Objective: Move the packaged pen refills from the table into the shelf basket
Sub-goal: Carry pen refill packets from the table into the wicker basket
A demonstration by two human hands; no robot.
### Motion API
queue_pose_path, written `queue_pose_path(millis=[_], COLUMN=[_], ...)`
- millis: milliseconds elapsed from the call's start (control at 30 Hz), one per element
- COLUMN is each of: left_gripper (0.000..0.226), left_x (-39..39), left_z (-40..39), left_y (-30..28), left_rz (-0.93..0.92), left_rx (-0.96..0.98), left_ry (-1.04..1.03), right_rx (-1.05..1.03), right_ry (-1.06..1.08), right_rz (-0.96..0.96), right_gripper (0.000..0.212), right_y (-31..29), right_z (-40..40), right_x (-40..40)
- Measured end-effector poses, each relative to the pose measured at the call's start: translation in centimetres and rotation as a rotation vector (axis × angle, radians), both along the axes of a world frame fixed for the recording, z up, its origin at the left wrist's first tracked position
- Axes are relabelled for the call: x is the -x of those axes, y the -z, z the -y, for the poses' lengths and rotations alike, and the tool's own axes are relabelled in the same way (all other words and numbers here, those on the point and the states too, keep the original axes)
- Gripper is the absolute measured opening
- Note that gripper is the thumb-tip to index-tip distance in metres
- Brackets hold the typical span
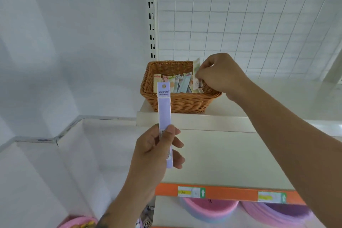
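Note:
A brown wicker basket stands on the upper white shelf and holds several packaged pen refills standing on end. My right hand reaches over the basket's right side and pinches a pale green refill pack that stands upright at the basket's right edge. My left hand is lower, in front of the shelf, and holds a long lilac refill pack upright by its lower end; the top of that pack overlaps the basket's front in the view.
A second white shelf juts out below the basket, with an orange price strip along its front. Pink and purple round tubs sit beneath it. A wire grid panel backs the shelves. White walls lie to the left.

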State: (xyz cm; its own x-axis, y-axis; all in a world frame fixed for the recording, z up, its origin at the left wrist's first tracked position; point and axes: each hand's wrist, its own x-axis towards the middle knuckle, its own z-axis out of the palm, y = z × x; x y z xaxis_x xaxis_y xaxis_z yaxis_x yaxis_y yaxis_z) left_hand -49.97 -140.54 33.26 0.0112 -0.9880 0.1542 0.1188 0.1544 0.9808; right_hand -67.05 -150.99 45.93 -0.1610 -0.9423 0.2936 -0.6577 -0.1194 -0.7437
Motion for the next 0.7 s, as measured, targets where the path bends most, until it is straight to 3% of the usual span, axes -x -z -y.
queue_pose_path(millis=[233,367,600,700], left_gripper=[0.027,0.030,0.061,0.051], left_x=[0.0,1.0,2.2,2.8], left_z=[0.6,0.9,1.1,1.1], left_y=[0.7,1.0,1.1,1.0], left_rz=[0.001,-0.044,-0.252,-0.263], left_rx=[-0.030,-0.044,-0.100,-0.088], left_ry=[0.018,0.059,0.100,0.060], right_rx=[0.009,0.062,0.404,0.453], right_ry=[0.058,0.033,-0.061,-0.158], right_rz=[-0.228,-0.176,0.005,0.053], right_gripper=[0.012,0.011,0.012,0.017], right_y=[1.0,1.2,4.2,7.4], right_z=[0.2,-0.2,-6.2,-9.5], right_x=[0.9,1.7,1.7,1.2])
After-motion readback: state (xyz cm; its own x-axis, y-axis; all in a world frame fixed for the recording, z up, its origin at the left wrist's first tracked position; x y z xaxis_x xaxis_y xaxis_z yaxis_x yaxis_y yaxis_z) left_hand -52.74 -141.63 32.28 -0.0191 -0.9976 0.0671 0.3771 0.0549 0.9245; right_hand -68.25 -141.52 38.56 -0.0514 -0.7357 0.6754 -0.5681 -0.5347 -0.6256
